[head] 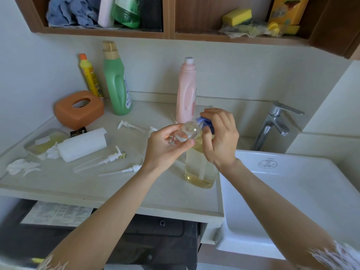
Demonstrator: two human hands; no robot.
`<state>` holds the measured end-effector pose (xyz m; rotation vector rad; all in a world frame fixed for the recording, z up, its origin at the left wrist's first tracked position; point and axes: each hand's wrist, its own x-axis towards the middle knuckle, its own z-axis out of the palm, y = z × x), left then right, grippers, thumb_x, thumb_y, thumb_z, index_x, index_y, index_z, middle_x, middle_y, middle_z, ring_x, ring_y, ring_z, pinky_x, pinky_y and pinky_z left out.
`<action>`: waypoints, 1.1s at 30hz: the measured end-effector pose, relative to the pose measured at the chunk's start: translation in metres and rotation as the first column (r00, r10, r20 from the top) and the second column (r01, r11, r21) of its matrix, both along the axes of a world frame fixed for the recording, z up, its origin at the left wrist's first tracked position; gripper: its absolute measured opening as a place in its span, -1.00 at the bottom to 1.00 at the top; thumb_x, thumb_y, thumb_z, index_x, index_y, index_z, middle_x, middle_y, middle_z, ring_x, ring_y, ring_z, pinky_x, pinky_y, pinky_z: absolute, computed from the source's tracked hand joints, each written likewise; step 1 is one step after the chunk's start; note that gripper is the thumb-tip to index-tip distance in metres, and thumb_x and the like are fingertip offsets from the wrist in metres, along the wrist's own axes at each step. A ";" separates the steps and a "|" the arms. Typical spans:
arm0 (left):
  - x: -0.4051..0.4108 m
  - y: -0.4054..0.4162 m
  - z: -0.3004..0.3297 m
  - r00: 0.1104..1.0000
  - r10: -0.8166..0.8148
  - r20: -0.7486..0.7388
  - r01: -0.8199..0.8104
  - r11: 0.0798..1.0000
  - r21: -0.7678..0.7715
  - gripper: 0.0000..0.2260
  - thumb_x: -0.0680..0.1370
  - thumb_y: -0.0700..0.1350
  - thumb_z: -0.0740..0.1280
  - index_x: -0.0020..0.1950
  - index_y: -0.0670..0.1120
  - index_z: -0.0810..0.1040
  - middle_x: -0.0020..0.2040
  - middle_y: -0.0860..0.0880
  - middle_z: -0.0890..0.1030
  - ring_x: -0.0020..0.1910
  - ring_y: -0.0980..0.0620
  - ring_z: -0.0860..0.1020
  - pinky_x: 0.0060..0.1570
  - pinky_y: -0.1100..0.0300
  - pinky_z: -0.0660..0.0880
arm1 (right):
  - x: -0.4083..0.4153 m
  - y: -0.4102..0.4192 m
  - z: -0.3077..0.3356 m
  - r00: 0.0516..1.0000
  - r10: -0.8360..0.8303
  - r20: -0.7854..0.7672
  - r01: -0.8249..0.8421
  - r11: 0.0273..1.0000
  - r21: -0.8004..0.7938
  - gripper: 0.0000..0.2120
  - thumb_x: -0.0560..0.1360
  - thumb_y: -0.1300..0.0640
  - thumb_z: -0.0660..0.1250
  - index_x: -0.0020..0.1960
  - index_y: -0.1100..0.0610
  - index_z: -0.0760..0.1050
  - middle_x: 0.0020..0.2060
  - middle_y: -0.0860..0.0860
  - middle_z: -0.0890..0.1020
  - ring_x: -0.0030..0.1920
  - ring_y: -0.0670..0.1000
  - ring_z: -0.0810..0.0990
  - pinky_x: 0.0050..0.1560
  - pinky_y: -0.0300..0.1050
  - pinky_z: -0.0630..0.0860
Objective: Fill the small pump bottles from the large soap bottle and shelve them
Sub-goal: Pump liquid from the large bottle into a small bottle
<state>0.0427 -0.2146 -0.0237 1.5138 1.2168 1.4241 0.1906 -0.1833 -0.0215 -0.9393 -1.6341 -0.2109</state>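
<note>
At frame centre, a small clear bottle is pinched tilted by the left hand at the large soap bottle, whose blue pump is gripped by the right hand; soap could be spilled if misaligned

- right hand is covering most of the blue pump head and the large soap bottle neck
- left hand is hiding the small clear bottle lower part, its fill level unreadable
- green bottle on the shelf is getting cut off by the top edge
- sink sticker text is reading too small
</note>
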 end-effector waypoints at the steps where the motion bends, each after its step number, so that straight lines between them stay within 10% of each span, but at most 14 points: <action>1: 0.000 -0.001 0.001 1.000 -0.002 0.001 0.002 1.000 -0.001 -0.68 0.39 -0.24 0.53 0.13 -0.13 0.64 -0.08 -0.14 0.68 -0.18 0.08 0.58 -0.04 0.18 0.52 | 0.000 -0.003 0.002 1.000 0.000 0.011 0.000 1.000 -0.007 -0.70 0.43 0.21 0.13 -0.04 0.27 0.60 -0.04 0.08 0.65 0.04 0.13 0.56 0.09 -0.27 0.38; 12: 0.007 0.003 0.008 0.996 0.083 0.046 -0.084 0.996 0.033 -0.51 0.29 -0.25 0.60 0.17 -0.07 0.57 -0.02 -0.05 0.66 -0.17 0.08 0.58 -0.05 0.17 0.56 | 0.015 -0.004 0.024 0.993 0.108 0.055 -0.102 0.990 -0.098 -0.66 0.54 0.13 0.10 0.08 0.24 0.59 0.08 0.09 0.61 0.15 0.10 0.54 0.17 -0.42 0.31; 18: 0.008 0.007 -0.003 0.985 0.173 -0.015 -0.172 0.982 0.074 -0.54 0.23 -0.13 0.64 0.09 -0.09 0.61 -0.10 0.06 0.66 -0.18 0.04 0.58 -0.07 0.08 0.60 | 0.002 -0.002 0.001 0.988 0.125 0.092 -0.125 0.992 -0.008 -0.61 0.48 0.18 0.13 0.19 0.40 0.46 0.16 0.24 0.50 0.28 0.20 0.36 0.40 -0.06 0.22; 26: 0.006 0.007 -0.014 0.981 0.195 -0.011 -0.195 0.979 0.055 -0.60 0.19 -0.06 0.61 -0.05 0.17 0.59 -0.21 0.25 0.62 -0.29 0.23 0.51 -0.18 0.32 0.51 | 0.000 0.001 -0.002 0.999 0.036 0.003 -0.036 0.999 0.026 -0.64 0.46 0.16 0.07 -0.02 0.26 0.61 -0.03 0.10 0.65 0.06 0.17 0.55 0.08 -0.01 0.44; 33: 0.004 0.002 -0.009 0.990 0.143 -0.019 -0.142 0.989 0.042 -0.63 0.26 -0.15 0.62 -0.06 0.12 0.58 -0.19 0.05 0.70 -0.22 0.10 0.64 -0.10 0.19 0.57 | 0.009 -0.014 0.017 0.994 0.092 0.050 -0.087 0.991 -0.103 -0.61 0.49 0.12 0.08 0.04 0.24 0.63 0.04 0.08 0.64 0.12 0.13 0.55 0.18 -0.37 0.31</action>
